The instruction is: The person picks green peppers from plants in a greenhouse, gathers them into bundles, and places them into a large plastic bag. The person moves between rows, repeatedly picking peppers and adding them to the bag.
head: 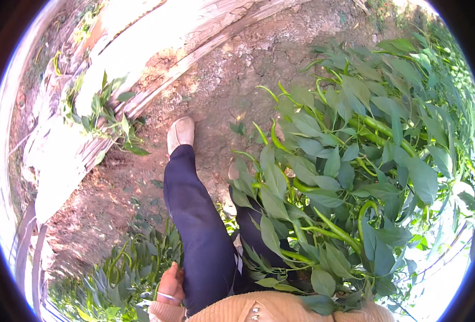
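Note:
My left hand [171, 285], with a bangle at its wrist, hangs beside my left thigh. Its fingers are curled, and whether anything lies in them is hidden. A thin green pepper or stem [156, 288] shows at its outer side, and I cannot tell if it is held. My right hand is out of sight; only its sleeve [366, 312] shows at the bottom, behind leaves. Chili pepper plants [326, 177] lean over my right leg, bearing several long green chili peppers [338, 231], some curved at the tip.
Dry, cracked soil [217, 88] runs ahead as a path between the rows. Crumpled plastic sheeting [72, 161] lies along the left, with a small leafy plant [104, 108] over it. More pepper plants [112, 277] grow at lower left. My left shoe [181, 133] is on the soil.

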The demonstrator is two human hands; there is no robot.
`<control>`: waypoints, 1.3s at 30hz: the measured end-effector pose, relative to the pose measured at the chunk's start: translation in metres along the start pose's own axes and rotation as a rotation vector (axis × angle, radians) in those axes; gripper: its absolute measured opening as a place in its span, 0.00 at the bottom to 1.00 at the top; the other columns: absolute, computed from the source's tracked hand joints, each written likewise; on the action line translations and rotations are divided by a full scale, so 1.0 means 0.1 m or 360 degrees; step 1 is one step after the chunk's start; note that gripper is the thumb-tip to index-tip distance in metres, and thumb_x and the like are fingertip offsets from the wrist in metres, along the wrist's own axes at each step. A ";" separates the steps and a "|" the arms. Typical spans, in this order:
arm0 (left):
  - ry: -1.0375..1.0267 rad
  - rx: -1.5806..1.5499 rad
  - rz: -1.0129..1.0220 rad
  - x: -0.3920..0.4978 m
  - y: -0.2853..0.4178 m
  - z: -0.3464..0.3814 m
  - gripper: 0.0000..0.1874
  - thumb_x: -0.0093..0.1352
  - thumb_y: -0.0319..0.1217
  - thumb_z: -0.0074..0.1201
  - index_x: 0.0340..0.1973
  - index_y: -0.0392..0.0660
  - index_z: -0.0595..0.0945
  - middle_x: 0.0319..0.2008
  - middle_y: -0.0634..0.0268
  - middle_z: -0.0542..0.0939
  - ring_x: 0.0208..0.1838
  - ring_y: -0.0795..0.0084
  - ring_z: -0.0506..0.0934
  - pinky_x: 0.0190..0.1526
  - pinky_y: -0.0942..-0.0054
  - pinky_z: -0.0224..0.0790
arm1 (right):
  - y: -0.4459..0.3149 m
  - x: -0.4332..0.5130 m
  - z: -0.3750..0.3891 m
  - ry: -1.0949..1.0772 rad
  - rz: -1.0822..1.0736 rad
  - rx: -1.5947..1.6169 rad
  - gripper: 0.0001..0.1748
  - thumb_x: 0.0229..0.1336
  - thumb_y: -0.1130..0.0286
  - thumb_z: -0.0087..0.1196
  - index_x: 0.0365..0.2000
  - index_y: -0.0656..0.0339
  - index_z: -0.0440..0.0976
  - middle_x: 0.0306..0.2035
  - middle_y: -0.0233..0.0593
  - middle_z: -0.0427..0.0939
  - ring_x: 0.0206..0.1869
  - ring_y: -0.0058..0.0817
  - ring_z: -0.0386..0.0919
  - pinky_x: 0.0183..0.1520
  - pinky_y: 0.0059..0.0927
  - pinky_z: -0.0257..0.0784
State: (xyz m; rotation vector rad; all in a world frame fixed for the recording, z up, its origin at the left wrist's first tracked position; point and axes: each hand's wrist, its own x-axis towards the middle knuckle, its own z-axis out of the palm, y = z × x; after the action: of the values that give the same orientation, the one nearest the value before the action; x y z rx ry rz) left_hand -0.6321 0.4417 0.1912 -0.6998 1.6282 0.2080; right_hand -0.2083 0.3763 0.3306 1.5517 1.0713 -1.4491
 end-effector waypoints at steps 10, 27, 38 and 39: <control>-0.0095 0.2465 0.1545 -0.62 1.07 1.61 0.34 0.67 0.36 0.50 0.64 0.32 0.60 0.64 0.40 0.59 0.67 0.42 0.59 0.67 0.56 0.50 | -0.51 0.34 0.18 0.0133 0.0072 0.0532 0.16 0.54 0.65 0.52 0.43 0.59 0.75 0.54 0.48 0.67 0.48 0.39 0.73 0.49 0.42 0.69; -0.2247 0.2362 0.2259 0.27 0.33 4.23 0.48 0.47 0.34 0.65 0.64 0.45 0.62 0.59 0.43 0.63 0.60 0.40 0.63 0.58 0.51 0.59 | -1.10 2.19 0.58 0.1047 0.0164 0.1077 0.14 0.55 0.68 0.52 0.42 0.60 0.75 0.50 0.47 0.69 0.46 0.38 0.74 0.48 0.40 0.69; -0.2472 0.2375 0.2262 0.43 0.32 4.27 0.54 0.52 0.36 0.65 0.69 0.40 0.51 0.66 0.31 0.47 0.64 0.36 0.60 0.63 0.51 0.58 | -1.30 3.09 0.62 0.1630 0.0339 0.1043 0.13 0.56 0.69 0.51 0.42 0.61 0.74 0.48 0.46 0.71 0.45 0.37 0.74 0.48 0.39 0.69; -0.2479 0.2230 0.2158 0.44 0.31 4.22 0.55 0.51 0.36 0.67 0.69 0.39 0.51 0.67 0.31 0.45 0.66 0.38 0.59 0.64 0.53 0.57 | -1.32 3.14 0.66 0.1676 0.0348 0.1031 0.13 0.56 0.69 0.51 0.42 0.61 0.74 0.47 0.46 0.71 0.45 0.37 0.74 0.47 0.39 0.69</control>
State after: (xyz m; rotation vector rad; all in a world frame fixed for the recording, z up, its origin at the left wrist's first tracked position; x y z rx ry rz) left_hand -0.2968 0.6683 0.0588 1.4435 0.1308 0.3400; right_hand -0.3522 0.3914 0.0150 2.9609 0.9243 -0.7936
